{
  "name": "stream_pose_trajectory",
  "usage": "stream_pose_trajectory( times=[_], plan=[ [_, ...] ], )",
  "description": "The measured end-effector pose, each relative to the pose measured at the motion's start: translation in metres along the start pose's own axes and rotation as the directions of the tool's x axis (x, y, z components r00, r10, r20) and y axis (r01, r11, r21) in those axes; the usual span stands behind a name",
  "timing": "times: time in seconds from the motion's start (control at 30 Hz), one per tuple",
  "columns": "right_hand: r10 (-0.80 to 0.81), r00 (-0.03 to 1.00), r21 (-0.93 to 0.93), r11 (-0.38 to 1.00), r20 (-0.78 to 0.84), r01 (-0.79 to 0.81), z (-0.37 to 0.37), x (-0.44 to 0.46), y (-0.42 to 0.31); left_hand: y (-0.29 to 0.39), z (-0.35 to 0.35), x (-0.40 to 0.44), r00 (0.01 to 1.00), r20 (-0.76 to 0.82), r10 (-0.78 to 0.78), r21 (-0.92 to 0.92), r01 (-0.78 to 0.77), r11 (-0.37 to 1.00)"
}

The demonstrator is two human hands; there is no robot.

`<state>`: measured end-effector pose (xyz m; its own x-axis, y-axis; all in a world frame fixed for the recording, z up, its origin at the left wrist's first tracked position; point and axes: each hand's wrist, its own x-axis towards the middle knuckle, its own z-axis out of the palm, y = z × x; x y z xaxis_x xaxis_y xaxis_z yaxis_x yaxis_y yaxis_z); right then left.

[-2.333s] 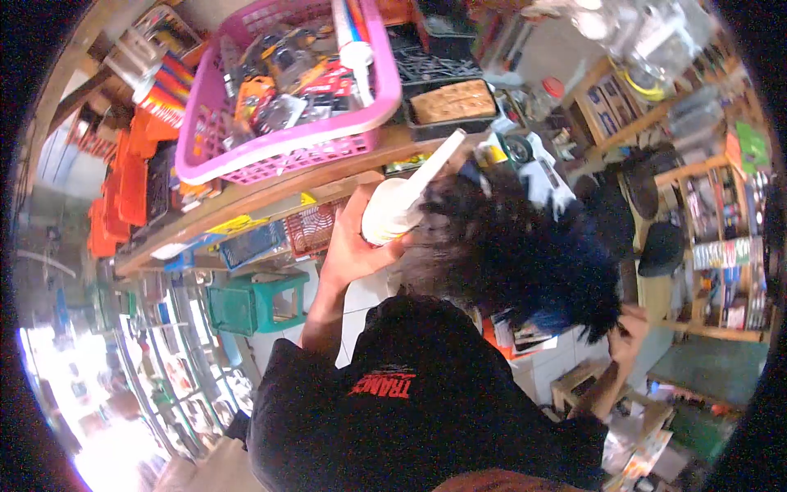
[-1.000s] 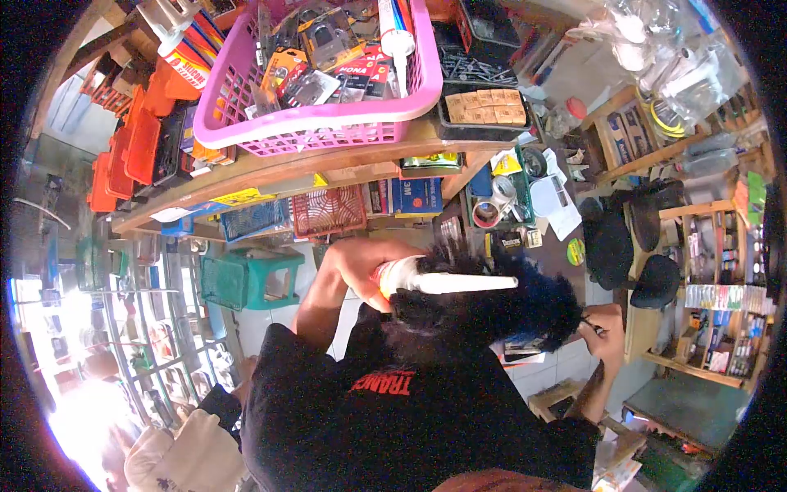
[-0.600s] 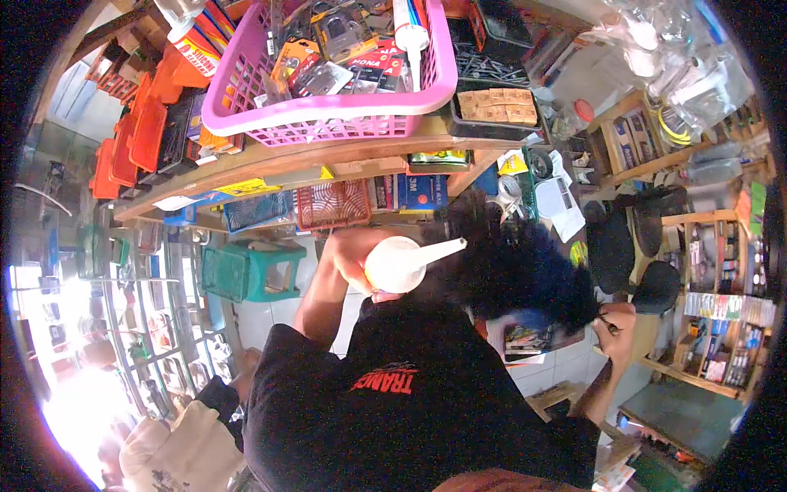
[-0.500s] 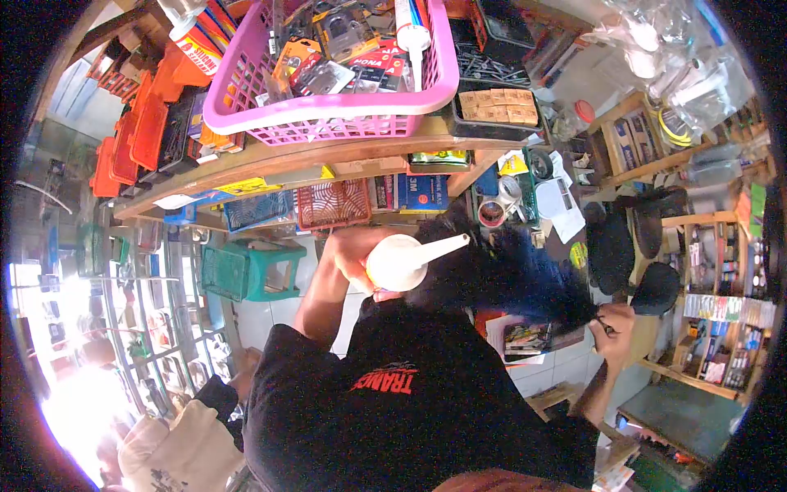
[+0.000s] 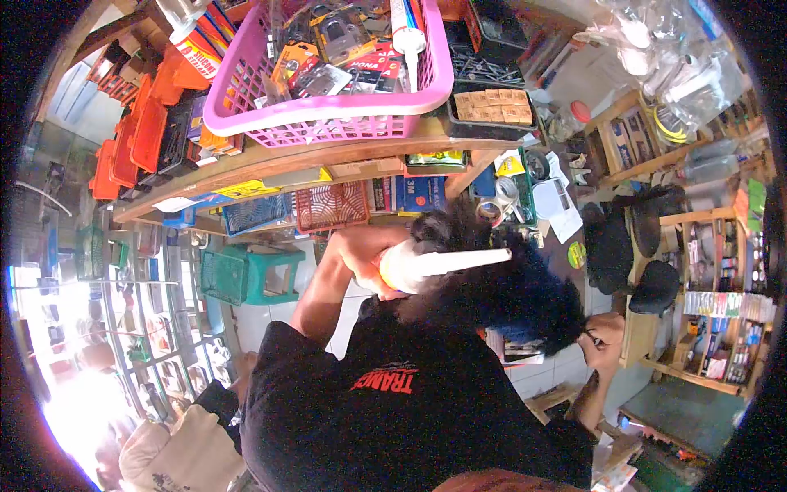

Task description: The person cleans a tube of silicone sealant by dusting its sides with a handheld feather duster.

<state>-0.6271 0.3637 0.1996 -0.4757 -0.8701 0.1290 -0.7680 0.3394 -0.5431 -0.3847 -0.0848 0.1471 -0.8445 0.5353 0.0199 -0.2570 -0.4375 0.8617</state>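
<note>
My left hand [image 5: 365, 254] is wrapped round a sealant tube [image 5: 410, 268] in front of my dark shirt. The tube's long white nozzle [image 5: 467, 261] points to the right, and most of its body is hidden behind the hand. Beside and behind the tube is a black feather duster [image 5: 525, 291] with a bluish sheen. Its feathers overlap the tube's outline; whether they touch it I cannot make out. At the duster's right end, my right hand [image 5: 602, 338] is closed round its handle.
Above, a shelf carries a pink basket [image 5: 328, 115] of packaged padlocks and a sealant tube. A black tray [image 5: 496, 129] of small boxes stands beside it. A green stool [image 5: 275, 275] stands left; another person's beige clothing [image 5: 193, 451] shows lower left. Stocked shelves line the right.
The sealant tube has turned so its nozzle reaches farther right and slightly lower. The duster's feathers have shifted, and my right hand has moved a little left and down.
</note>
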Motion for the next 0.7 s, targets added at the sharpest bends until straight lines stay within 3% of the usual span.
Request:
stream_pose_trajectory(
  times=[0.1, 0.17, 0.23, 0.27, 0.3, 0.33, 0.37, 0.4, 0.43, 0.5, 0.57, 0.6, 0.63, 0.67, 0.7],
  plan=[
    [-0.061, 0.993, 0.079, 0.994, -0.097, 0.069, 0.003, 0.007, -0.018, 0.012, 0.013, -0.005, 0.991, -0.121, 0.053, 0.061, -0.046, 0.997],
    [-0.037, 0.996, 0.082, 0.996, -0.084, 0.043, 0.002, 0.015, -0.029, 0.007, 0.007, 0.005, 0.999, 0.026, 0.039, 0.123, -0.042, 0.992],
    [-0.053, 0.997, 0.053, 0.997, 0.05, 0.051, 0.003, 0.014, -0.02, -0.026, -0.011, 0.016, 0.962, 0.097, -0.255, 0.234, 0.227, 0.945],
    [-0.054, 0.997, 0.059, 0.997, 0.051, 0.051, 0.004, 0.014, -0.019, -0.039, -0.014, 0.017, 0.886, -0.015, -0.464, 0.301, 0.447, 0.843],
    [-0.054, 0.997, 0.064, 0.997, 0.053, 0.051, 0.006, 0.015, -0.018, -0.038, -0.018, 0.012, 0.994, 0.094, -0.06, 0.46, 0.01, 0.888],
    [-0.055, 0.997, 0.069, 0.996, 0.054, 0.051, 0.007, 0.015, -0.018, -0.037, -0.022, 0.008, 0.916, 0.185, 0.355, 0.601, -0.391, 0.697],
    [-0.01, 1.0, 0.109, 0.994, -0.001, 0.01, 0.009, 0.02, -0.035, -0.011, -0.009, 0.01, 0.974, 0.113, 0.196, 0.371, -0.224, 0.901],
    [0.037, 0.998, 0.15, 0.988, -0.051, -0.029, 0.008, 0.023, -0.045, 0.005, 0.001, 0.011, 0.996, 0.089, 0.018, 0.096, -0.026, 0.995],
    [0.036, 0.999, 0.143, 0.989, 0.009, -0.037, 0.004, 0.024, -0.042, 0.007, 0.004, 0.005, 1.0, -0.029, -0.013, 0.144, 0.017, 0.989],
    [0.046, 0.991, 0.124, 0.99, 0.125, -0.062, -0.005, 0.022, -0.036, -0.014, 0.0, 0.01, 0.997, -0.07, -0.041, 0.341, 0.063, 0.938],
    [-0.024, 0.989, 0.115, 0.993, 0.145, 0.007, 0.001, 0.03, -0.04, -0.025, 0.002, 0.027, 0.866, -0.162, -0.473, 0.579, 0.471, 0.666],
    [-0.062, 0.986, 0.112, 0.993, 0.153, 0.045, 0.005, 0.033, -0.045, -0.035, -0.002, 0.025, 0.96, -0.109, -0.258, 0.517, 0.276, 0.81],
    [0.054, 0.986, 0.133, 0.988, 0.155, -0.075, 0.007, 0.034, -0.049, -0.036, -0.001, 0.025, 0.998, -0.051, -0.027, 0.454, 0.048, 0.89],
    [0.059, 0.99, 0.105, 0.992, 0.125, -0.072, 0.007, 0.031, -0.047, -0.032, -0.003, 0.026, 0.968, 0.046, -0.248, 0.271, 0.227, 0.935],
    [0.06, 0.993, 0.076, 0.995, 0.1, -0.068, 0.005, 0.024, -0.042, -0.03, -0.002, 0.019, 0.988, -0.049, -0.146, 0.352, 0.154, 0.923]
  ],
)
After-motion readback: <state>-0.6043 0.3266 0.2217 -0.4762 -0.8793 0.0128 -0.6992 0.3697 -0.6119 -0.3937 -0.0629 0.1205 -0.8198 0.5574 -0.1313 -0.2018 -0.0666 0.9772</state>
